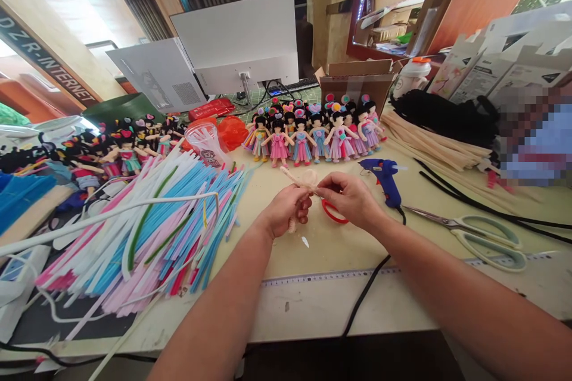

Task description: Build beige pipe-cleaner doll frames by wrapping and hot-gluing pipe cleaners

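Observation:
A small cream pipe-cleaner piece (291,177) is held between both hands above the middle of the table. My left hand (288,209) pinches it from the left, fingers curled, with a fuzzy cream end hanging below them. My right hand (346,196) grips its right side between thumb and fingers. Partly behind my right hand lies a red ring-shaped object (333,212), perhaps scissors handles. To the right are a blue glue gun (388,181) and large scissors with pale green handles (487,238).
Colourful pipe cleaners (170,220) cover the left side. Finished dolls (313,134) stand behind my hands, before a monitor (236,41). Beige and black stems (447,125) lie at the right. A measuring tape (330,276) runs along the front; a black cord (369,286) crosses it.

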`<state>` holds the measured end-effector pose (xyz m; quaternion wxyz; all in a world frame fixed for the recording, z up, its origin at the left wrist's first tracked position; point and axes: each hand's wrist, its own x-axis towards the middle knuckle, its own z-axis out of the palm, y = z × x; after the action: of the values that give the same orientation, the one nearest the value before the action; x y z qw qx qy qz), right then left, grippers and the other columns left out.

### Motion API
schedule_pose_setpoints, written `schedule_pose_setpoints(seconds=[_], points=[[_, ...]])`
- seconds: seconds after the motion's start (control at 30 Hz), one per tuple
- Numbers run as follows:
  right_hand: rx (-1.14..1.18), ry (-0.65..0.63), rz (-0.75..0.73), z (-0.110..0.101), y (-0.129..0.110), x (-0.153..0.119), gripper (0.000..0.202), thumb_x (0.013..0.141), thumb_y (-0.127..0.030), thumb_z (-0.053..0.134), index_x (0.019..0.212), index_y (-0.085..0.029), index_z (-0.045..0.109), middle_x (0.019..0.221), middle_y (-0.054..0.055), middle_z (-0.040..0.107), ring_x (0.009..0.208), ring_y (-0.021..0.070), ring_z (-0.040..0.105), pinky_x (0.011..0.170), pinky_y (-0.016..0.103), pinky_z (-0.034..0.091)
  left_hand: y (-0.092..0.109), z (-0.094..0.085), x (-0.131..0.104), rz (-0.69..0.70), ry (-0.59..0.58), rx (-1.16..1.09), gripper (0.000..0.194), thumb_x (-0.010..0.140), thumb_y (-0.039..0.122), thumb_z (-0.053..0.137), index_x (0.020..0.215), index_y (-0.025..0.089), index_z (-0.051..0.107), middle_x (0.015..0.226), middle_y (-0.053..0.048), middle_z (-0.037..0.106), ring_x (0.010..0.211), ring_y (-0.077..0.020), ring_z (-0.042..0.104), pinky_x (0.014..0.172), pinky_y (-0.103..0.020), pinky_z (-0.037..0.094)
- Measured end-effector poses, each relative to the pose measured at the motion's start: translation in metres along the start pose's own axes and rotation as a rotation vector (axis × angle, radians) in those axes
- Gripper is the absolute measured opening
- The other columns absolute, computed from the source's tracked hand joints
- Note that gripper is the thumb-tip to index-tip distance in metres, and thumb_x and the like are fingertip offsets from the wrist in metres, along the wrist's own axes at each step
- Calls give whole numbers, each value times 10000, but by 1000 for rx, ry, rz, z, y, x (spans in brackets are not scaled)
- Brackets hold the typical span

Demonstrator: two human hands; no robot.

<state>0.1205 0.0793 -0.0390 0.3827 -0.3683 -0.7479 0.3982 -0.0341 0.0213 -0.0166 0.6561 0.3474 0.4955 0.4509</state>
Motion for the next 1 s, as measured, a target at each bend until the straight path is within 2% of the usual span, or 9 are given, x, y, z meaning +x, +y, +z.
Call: schedule_pose_setpoints(seconds=[0.13,0.23,0.33,0.5,0.63,0.73,0.83,0.9,1.0], points=[[0,0,-8,-1,-3,-2,199,787,-387,630,726,-199,643,702,32,655,650,166,546,619,306,398,3,-2,1,-59,-69,-50,155,863,255,488,726,192,451,552,69,328,410,-49,232,408,-145,249],[2,3,-11,-2,-5,-3,203,788,-385,629,705,-200,629,696,30,651,645,164,541,618,306,394,1,-2,1,-27,-40,-39,276,895,419,514,743,198,446,552,76,324,406,-46,227,402,-146,233],[18,-3,-18,-2,-4,-3,186,788,-369,637,706,-201,629,705,29,654,662,164,543,627,302,395,-2,-1,1,36,17,5,368,859,540,581,780,203,458,548,85,330,397,-38,217,398,-147,211],[35,-38,6,-2,-1,-3,189,785,-375,644,720,-197,630,657,8,610,618,144,510,578,281,367,-3,-2,3,82,120,42,330,894,505,563,810,204,453,529,91,349,377,-30,205,387,-143,198],[-9,-150,77,-10,-11,-5,212,777,-396,630,728,-191,614,622,-11,572,572,122,470,529,261,335,1,-7,3,121,196,13,311,910,469,551,795,204,436,515,98,353,365,-24,207,380,-132,201],[-102,-336,159,-26,-25,-12,250,797,-429,600,725,-189,596,609,-15,561,530,109,446,499,252,320,5,-14,2,177,232,-10,334,890,484,580,786,201,434,511,99,369,357,-22,221,369,-129,209],[-179,-481,193,-52,-29,-26,318,830,-485,557,739,-186,616,623,-2,562,541,117,474,507,256,346,10,-21,-1,224,244,-45,352,867,504,608,799,200,443,515,98,389,353,-21,237,365,-127,225],[-235,-452,216,-74,-20,-35,362,836,-534,539,752,-193,627,633,4,557,567,133,496,522,264,366,12,-24,-3,244,228,-75,371,853,524,620,800,197,453,518,95,398,355,-21,250,366,-127,238],[-428,-194,292,-105,7,-39,412,839,-582,520,655,-214,548,563,5,513,523,144,448,498,285,325,14,-25,-5,260,178,-119,396,831,549,638,799,195,465,514,93,401,357,-22,256,366,-127,246]])
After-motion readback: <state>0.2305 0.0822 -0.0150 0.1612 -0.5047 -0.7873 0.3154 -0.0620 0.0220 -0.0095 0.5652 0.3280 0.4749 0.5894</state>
